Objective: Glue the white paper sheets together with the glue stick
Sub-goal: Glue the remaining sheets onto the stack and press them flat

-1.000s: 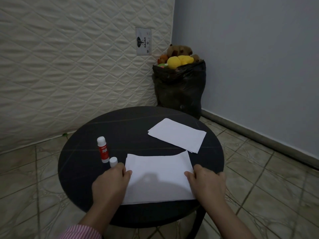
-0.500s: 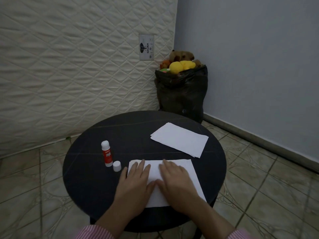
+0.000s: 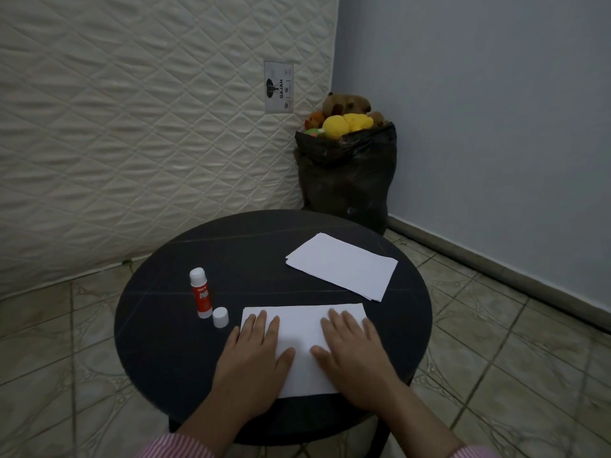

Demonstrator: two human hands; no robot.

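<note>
Round dark worktop [image 3: 158, 325]: both hands, left hand [image 3: 254, 361] and right hand [image 3: 352, 358], press the white paper sheets [image 3: 302, 342] with fingers [image 3: 261, 323] flat, released; uncapped glue stick [image 3: 200, 297] stands nearby.

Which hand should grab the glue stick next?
Left. The left hand lies flat on the near paper, closest to the upright glue stick and its cap; the right hand would cross over.

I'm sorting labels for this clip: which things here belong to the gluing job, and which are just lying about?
Part of the job:
- near paper sheet, pressed flat by the left hand and right hand
- paper stack, farther back
- glue stick, upright and uncapped
- its cap, beside it
- round table

Just lying about:
- black bag of soft toys
- mattress behind
</note>
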